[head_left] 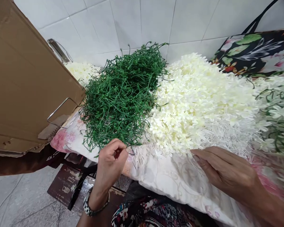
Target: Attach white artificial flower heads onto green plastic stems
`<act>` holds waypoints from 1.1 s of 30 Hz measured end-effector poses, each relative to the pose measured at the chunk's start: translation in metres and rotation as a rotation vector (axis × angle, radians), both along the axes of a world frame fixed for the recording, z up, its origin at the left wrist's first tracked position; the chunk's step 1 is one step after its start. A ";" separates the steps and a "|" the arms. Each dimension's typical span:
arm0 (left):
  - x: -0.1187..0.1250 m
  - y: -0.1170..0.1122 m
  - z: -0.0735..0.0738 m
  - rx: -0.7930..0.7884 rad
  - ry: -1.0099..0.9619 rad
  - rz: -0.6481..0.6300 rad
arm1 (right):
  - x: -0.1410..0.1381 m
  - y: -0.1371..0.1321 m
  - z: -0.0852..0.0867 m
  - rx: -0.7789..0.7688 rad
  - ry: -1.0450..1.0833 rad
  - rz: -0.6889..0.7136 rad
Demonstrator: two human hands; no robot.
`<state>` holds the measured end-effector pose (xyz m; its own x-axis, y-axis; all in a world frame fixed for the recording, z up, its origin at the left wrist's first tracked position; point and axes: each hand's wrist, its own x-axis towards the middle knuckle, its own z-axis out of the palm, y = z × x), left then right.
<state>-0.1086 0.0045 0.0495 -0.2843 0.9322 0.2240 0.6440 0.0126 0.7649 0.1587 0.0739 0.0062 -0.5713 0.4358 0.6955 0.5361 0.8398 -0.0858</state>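
Note:
My left hand point(113, 157) is closed in a pinch on a thin dark green plastic stem point(132, 152), whose bent end shows past the fingertips. Just beyond it lies a tangled heap of green plastic stems point(120, 94). To the right spreads a large pile of cream-white artificial flowers point(191, 97) with thin white stalks point(223, 137). My right hand point(224, 168) is at the near edge of this pile, thumb and fingers drawn together on a white flower there; the fingertips partly hide it.
A cardboard box point(28, 82) stands on the left, with a bent metal wire point(59, 110) beside it. Flowers joined with green stems point(279, 116) lie far right, below a black floral bag point(257, 52). A flowered cloth point(161, 176) covers the work surface; a tiled wall point(153, 22) is behind.

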 end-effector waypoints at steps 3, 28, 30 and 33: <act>0.012 -0.001 0.010 0.004 -0.035 -0.130 | 0.001 -0.001 0.001 -0.016 0.005 -0.018; 0.112 0.050 0.000 -0.348 -0.830 -0.442 | 0.008 -0.008 0.032 -0.887 0.526 -0.102; 0.109 0.035 -0.001 -0.430 -0.797 -0.483 | 0.009 -0.025 0.034 -0.814 0.400 -0.118; 0.106 0.012 -0.007 -0.553 -0.773 -0.561 | 0.005 -0.053 0.028 -0.805 0.308 -0.020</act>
<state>-0.0028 0.0162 0.0422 0.3273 0.8893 -0.3193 0.0155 0.3329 0.9428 0.1638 0.0210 0.0341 -0.3951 0.8708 0.2927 0.4056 0.4512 -0.7949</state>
